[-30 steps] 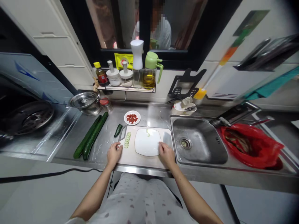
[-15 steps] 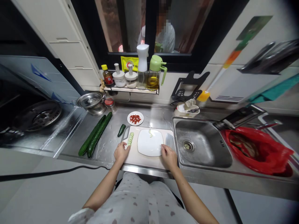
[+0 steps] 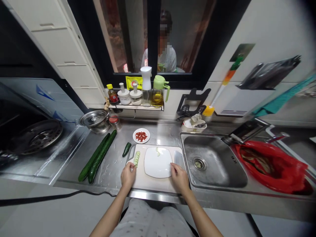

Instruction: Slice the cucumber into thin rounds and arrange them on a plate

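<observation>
My left hand (image 3: 128, 176) is pinched at the near end of a short row of overlapping cucumber slices (image 3: 137, 157), with a slice at its fingertips. Thumb and fingers of my right hand (image 3: 179, 176) are closed at the right edge of a white square plate (image 3: 158, 168). A couple of pale green slices (image 3: 157, 151) lie near the plate's far edge. The plate rests on a light cutting board (image 3: 140, 184). To its right a knife blade (image 3: 179, 158) lies flat, its handle hidden by my right hand.
Two long cucumbers (image 3: 98, 158) and a cucumber piece (image 3: 126, 149) lie left of the board. Behind it stands a small plate of chopped red chili (image 3: 141, 135). The sink (image 3: 212, 164) is right, with a red bag (image 3: 274, 171) beyond. Seasoning jars (image 3: 123, 97) line a shelf.
The camera view has tilted up, so everything sits lower in the picture. My left fingers have drawn together at the near end of the slice row. My right hand stays at the plate's edge.
</observation>
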A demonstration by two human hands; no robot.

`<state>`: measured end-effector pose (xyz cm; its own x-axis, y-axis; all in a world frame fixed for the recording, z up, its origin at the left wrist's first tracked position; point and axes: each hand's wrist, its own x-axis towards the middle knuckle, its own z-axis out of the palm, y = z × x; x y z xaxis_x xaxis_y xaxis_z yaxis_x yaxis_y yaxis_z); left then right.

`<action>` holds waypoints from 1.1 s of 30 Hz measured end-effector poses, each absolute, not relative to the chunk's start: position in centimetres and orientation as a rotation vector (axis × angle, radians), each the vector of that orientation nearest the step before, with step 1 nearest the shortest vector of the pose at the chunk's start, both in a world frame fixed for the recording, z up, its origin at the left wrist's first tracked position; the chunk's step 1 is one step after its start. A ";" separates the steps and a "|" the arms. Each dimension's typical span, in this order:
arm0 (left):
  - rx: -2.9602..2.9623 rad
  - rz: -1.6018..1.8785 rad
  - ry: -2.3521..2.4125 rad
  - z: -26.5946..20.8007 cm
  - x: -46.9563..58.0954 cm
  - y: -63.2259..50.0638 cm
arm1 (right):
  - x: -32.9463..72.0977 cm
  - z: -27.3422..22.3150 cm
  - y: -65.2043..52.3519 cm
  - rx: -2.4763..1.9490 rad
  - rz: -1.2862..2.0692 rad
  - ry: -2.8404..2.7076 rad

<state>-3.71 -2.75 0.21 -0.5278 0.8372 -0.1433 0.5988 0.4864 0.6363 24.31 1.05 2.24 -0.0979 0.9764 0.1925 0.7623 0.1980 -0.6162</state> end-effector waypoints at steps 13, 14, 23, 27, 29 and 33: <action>0.846 1.368 1.362 9.2 -0.1 1.5 | 19.1 10.5 4.5 -1.327 0.801 -1.677; 0.860 1.363 1.336 9.9 0.2 1.6 | 18.6 11.2 4.7 -1.280 0.828 -1.684; 1.011 1.246 1.219 12.9 1.6 2.1 | 16.6 12.8 4.9 -1.095 0.969 -1.807; 1.009 1.323 1.278 13.1 1.7 2.1 | 16.6 12.8 5.0 -1.102 0.904 -1.812; 0.958 1.296 1.342 12.9 1.7 1.8 | 16.7 13.2 5.0 -1.101 0.819 -1.792; 0.723 0.954 1.252 12.5 1.8 0.8 | 17.2 14.1 4.6 -1.052 0.625 -1.811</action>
<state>1.77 0.80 12.52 0.0412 0.8939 -0.4463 -0.1930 0.4454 0.8743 17.21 4.60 14.09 -0.2120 0.8624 0.4597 0.3951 0.5059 -0.7668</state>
